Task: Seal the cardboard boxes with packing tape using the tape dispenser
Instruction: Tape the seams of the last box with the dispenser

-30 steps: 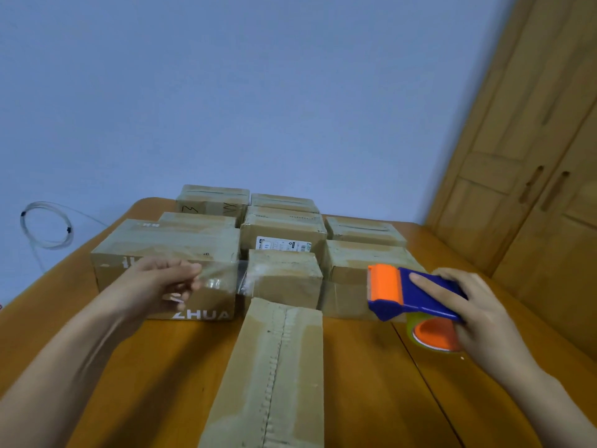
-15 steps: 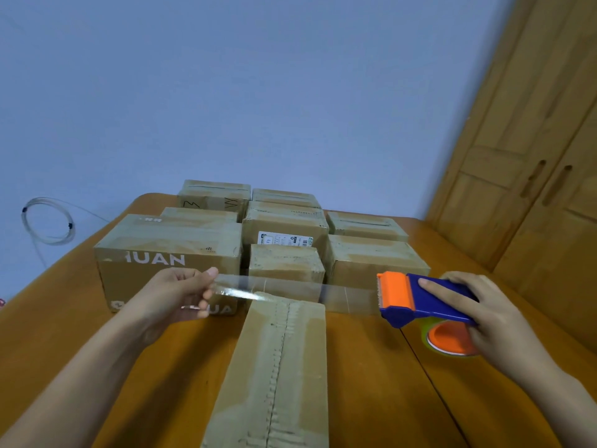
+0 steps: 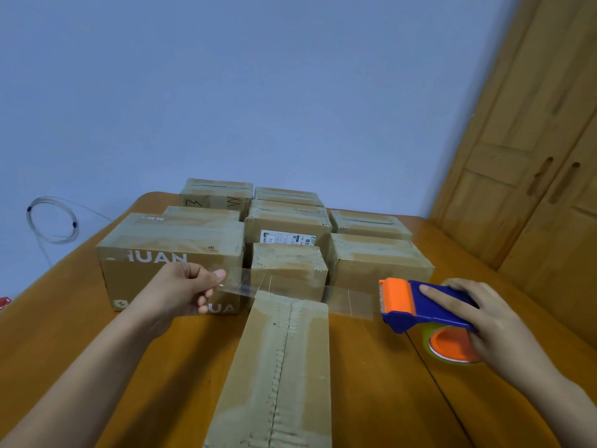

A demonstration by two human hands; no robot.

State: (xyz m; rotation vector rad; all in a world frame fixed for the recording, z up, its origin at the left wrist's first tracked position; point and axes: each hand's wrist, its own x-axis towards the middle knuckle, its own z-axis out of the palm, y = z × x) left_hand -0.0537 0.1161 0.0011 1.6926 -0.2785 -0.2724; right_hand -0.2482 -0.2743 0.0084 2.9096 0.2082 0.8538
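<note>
wooden table [image 3: 80,344] carries the cardboard boxes [image 3: 284,231]. your left hand [image 3: 181,291] pinches the clear tape [image 3: 345,302] end; your right hand [image 3: 484,321] grips the tape dispenser [image 3: 420,305]. between both grips, tape spans the nearest box's [image 3: 284,367] far edge.

A wooden table [image 3: 371,383] with an orange-brown top carries everything. A long cardboard box [image 3: 281,367] lies on it between the two hands, running toward the viewer. Beyond the hands, a cluster of taped cardboard boxes [image 3: 290,227] sits close together on the tabletop.
</note>
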